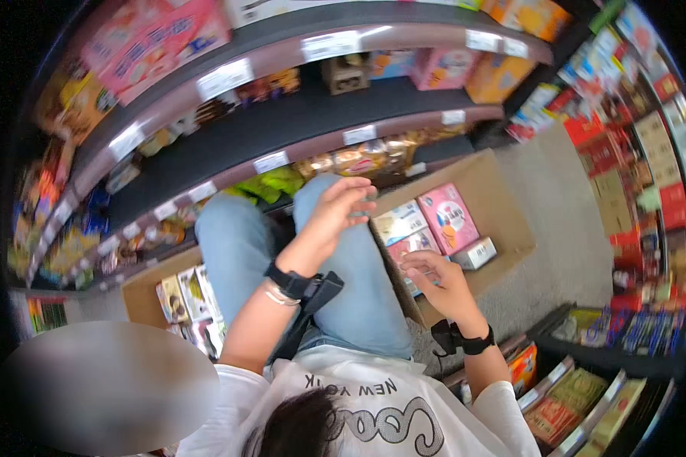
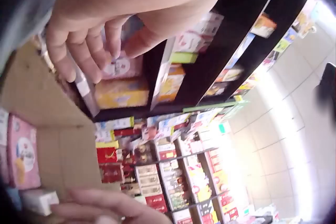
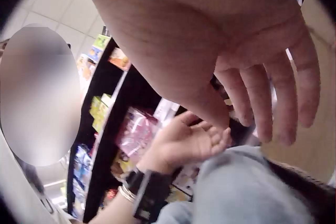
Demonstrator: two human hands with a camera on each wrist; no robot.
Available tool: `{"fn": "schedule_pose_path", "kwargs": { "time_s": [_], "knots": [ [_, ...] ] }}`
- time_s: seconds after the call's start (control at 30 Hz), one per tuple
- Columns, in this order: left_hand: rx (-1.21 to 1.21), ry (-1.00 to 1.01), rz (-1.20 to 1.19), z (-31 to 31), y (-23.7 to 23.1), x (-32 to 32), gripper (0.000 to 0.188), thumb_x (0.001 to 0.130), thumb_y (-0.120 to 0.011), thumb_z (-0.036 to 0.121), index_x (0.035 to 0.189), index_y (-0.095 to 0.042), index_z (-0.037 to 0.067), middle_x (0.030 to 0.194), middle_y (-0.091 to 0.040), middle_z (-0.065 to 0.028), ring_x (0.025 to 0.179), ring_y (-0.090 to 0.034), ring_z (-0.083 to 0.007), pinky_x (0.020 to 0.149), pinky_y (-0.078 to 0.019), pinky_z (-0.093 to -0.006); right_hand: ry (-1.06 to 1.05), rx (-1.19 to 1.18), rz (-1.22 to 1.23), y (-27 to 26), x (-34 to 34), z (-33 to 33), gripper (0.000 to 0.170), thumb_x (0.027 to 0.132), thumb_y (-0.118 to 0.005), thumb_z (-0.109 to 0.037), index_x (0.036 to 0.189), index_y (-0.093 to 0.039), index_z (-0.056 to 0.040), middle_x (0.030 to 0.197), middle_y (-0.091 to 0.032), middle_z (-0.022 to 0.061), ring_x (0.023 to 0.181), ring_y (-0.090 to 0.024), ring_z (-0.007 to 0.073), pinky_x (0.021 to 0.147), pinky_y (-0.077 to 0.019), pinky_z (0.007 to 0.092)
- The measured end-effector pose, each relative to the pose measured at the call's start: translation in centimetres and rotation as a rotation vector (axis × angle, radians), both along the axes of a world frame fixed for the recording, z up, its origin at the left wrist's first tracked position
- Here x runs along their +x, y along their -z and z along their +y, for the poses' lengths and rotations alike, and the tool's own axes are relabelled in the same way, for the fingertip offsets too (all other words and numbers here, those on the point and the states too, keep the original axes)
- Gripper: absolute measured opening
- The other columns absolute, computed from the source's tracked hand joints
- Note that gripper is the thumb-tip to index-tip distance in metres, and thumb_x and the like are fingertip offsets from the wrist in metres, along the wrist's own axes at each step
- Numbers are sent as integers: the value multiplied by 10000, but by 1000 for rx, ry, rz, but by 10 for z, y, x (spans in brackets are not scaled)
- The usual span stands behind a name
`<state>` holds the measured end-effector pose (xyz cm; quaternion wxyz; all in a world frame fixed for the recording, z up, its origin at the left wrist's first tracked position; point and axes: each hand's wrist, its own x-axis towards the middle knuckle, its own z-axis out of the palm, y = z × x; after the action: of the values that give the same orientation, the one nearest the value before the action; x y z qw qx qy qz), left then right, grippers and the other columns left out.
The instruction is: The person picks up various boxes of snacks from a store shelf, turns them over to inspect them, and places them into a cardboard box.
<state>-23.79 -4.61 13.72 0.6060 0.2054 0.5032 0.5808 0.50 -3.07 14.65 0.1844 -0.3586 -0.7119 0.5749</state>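
Observation:
My left hand (image 1: 337,215) is over my knee beside the cardboard box (image 1: 508,217), its fingers loosely bent with nothing between them. The right hand (image 1: 443,285) hovers over the near side of that box, fingers relaxed and holding nothing. Inside the box lie a pink carton (image 1: 448,218), a white and blue carton (image 1: 401,225) and a small white box (image 1: 476,254). The left wrist view shows the left hand (image 2: 121,14) in front of the shelves, and the pink carton (image 2: 23,153) below. In the right wrist view the right hand's (image 3: 220,50) fingers point downward.
Shelves (image 1: 229,137) with price tags and packaged snacks curve across the front. A second cardboard box (image 1: 141,293) with several cartons stands left of my legs. Red and cream boxes (image 1: 652,152) fill the display at the right. Packets (image 1: 568,407) lie on a low rack behind my right arm.

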Motion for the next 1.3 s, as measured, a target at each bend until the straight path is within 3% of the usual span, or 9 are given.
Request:
{"fn": "schedule_pose_path", "kwargs": {
  "time_s": [0.2,0.3,0.53,0.7,0.87,1.0,1.07,1.23,1.3],
  "knots": [
    [70,-450,120,-147,-40,-103,315,909,-548,219,1184,-521,66,1132,-600,-77,956,-594,-186,825,-476,-329,-624,-630,476,-84,-96,-20,210,876,-594,-26,1076,-563,32,957,-642,131,878,-638,191,763,-519,320],
    [76,-685,136,-237,-46,-129,344,909,-541,234,1199,-504,52,1125,-599,-84,922,-593,-180,812,-472,-321,-793,-772,586,-103,-150,-49,228,857,-627,-147,939,-542,47,805,-626,185,696,-615,258,630,-503,356],
    [-64,-1193,36,-396,10,-149,321,894,-553,226,1166,-519,58,1096,-596,-78,898,-587,-158,788,-475,-306,-1003,-901,489,-108,-283,-121,190,912,-565,-185,979,-550,-7,816,-631,103,727,-619,165,633,-503,278],
    [-313,-1259,-106,-438,81,-142,287,892,-526,231,1156,-542,120,1078,-596,-27,938,-565,-168,820,-454,-347,-1033,-868,303,-56,-379,-193,152,919,-557,-176,987,-559,-40,863,-635,75,766,-617,125,658,-504,244],
    [-352,-1314,-415,-466,163,-135,355,915,-480,283,1218,-508,100,1155,-548,-59,1029,-531,-215,859,-448,-379,-987,-802,9,26,-458,-256,178,914,-562,-238,985,-576,-75,887,-643,54,783,-617,117,669,-500,247],
    [-333,-1388,-651,-474,220,-134,310,900,-524,252,1169,-535,99,1144,-569,-46,1014,-537,-219,847,-458,-380,-891,-772,-124,103,-497,-291,174,857,-585,-190,956,-585,-47,843,-642,68,715,-629,138,580,-502,250],
    [-362,-1390,-726,-468,242,-137,281,884,-558,230,1126,-540,89,1145,-581,-55,1007,-545,-229,837,-472,-385,-929,-573,-247,158,-508,-296,207,833,-592,-201,950,-591,-30,839,-638,70,691,-627,146,557,-503,259],
    [-448,-1370,-906,-446,311,-154,202,872,-527,201,1011,-519,55,1141,-558,-97,1051,-530,-282,824,-506,-470,-616,-575,-479,269,-501,-270,261,796,-610,-107,1045,-581,-32,859,-584,61,683,-594,164,564,-477,255],
    [-515,-1352,-861,-436,331,-159,299,868,-530,207,1111,-489,39,1213,-509,-105,1134,-485,-303,894,-461,-472,-698,-382,-424,336,-498,-256,401,767,-641,-168,1111,-572,25,1040,-645,152,855,-634,245,708,-507,332]
  ]
}}
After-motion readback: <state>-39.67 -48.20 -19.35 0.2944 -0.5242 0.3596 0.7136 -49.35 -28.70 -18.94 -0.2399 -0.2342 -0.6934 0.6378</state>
